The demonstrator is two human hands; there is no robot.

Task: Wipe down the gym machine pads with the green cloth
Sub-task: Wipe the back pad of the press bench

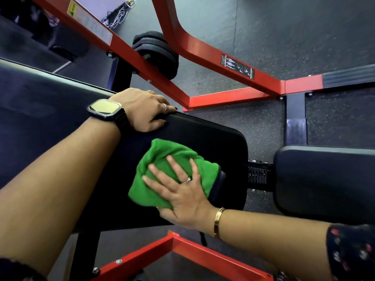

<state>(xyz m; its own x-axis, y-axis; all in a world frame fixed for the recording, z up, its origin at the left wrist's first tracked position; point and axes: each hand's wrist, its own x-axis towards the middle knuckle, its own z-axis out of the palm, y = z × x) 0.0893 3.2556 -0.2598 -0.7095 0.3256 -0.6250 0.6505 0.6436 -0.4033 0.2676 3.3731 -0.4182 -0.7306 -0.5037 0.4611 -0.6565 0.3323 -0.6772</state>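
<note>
A long black back pad (203, 136) of the gym machine runs from the left to the middle of the head view. The crumpled green cloth (164, 173) lies on its lower end. My right hand (180, 193) presses flat on the cloth with fingers spread, thumb hooked under the cloth's near edge. My left hand (142, 110), with a watch on the wrist, grips the pad's far edge, fingers curled over it. A separate black seat pad (324, 179) sits to the right, joined by a black adjuster bar (259, 175).
Red frame bars (203, 49) cross above the pad and another red bar (182, 252) runs below it. Black weight plates (156, 51) hang behind the far bar. The floor (304, 33) is dark speckled rubber. Cables (119, 13) lie at the top.
</note>
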